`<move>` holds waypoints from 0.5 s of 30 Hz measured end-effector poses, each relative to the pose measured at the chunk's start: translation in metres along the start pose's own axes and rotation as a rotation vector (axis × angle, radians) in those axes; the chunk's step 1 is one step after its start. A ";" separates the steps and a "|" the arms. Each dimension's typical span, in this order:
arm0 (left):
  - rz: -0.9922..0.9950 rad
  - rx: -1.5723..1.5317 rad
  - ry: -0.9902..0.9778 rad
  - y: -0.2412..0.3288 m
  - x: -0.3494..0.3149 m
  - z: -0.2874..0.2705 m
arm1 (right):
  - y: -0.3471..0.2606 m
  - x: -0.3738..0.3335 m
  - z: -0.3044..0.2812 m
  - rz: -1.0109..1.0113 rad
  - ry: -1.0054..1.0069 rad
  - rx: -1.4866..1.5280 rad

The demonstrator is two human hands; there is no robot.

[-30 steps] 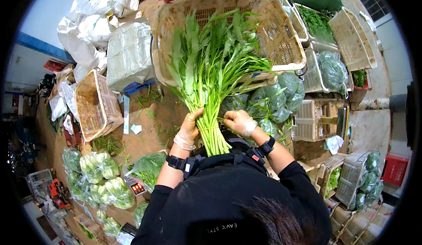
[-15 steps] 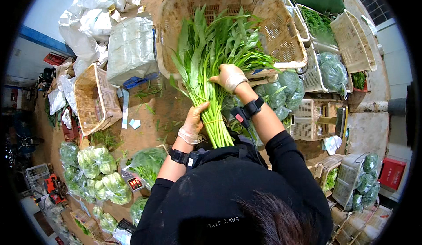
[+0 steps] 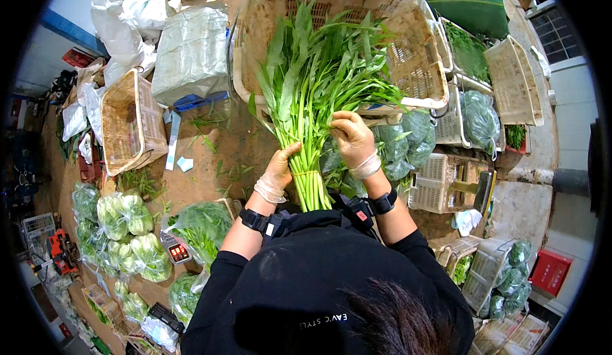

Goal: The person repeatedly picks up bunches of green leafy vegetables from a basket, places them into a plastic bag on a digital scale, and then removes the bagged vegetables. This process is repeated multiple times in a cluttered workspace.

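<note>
Head view: person holds tied bunch of leafy greens (image 3: 319, 94) over edge of big pale crate (image 3: 417, 62).
Left hand (image 3: 275, 173), in thin see-through glove, has its grip closed on left side of the stems, thumb across them just above a yellow tie (image 3: 307, 173); other fingers partly hidden. Right hand (image 3: 354, 139), also gloved, is at right side of the bunch, fingers curled by the leaves; cannot tell if its grip pinches any. Bunch slants: stem ends near the person's body, leaves spread inside crate opening. Bags of dark greens (image 3: 417, 132) just right of right hand. At left, on brown floor (image 3: 197, 195): tilted crate (image 3: 132, 122), bagged pale-green heads (image 3: 152, 256), scale with red display (image 3: 179, 252).
</note>
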State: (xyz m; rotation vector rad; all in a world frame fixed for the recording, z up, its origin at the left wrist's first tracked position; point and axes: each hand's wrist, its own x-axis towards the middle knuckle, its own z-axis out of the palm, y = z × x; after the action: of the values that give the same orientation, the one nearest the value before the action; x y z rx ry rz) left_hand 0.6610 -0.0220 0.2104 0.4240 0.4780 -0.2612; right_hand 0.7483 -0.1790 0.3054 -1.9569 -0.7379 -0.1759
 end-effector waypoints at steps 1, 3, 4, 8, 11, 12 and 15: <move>-0.010 -0.009 -0.018 0.001 -0.001 -0.001 | -0.001 -0.004 -0.001 0.170 -0.210 0.169; -0.044 -0.065 -0.111 0.003 -0.005 -0.003 | 0.000 -0.012 -0.007 0.507 -0.629 0.509; -0.029 -0.092 -0.111 0.003 -0.007 -0.003 | -0.001 -0.018 -0.009 0.676 -0.838 0.683; 0.002 -0.194 -0.168 -0.001 -0.013 -0.016 | 0.013 -0.061 -0.023 0.743 -1.009 0.696; 0.001 -0.199 -0.254 -0.009 -0.015 -0.018 | 0.043 -0.084 -0.051 0.769 -1.116 -0.049; -0.013 -0.198 -0.273 -0.010 -0.013 -0.019 | 0.055 -0.095 -0.053 0.484 -1.209 -0.696; -0.050 -0.153 -0.324 -0.004 -0.012 -0.020 | 0.034 -0.077 -0.044 0.337 -0.753 -0.573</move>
State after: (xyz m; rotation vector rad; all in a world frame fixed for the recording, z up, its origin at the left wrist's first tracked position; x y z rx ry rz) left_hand 0.6418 -0.0150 0.1986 0.2145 0.1895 -0.3330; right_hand 0.7136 -0.2596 0.2683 -2.6963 -0.8685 0.6587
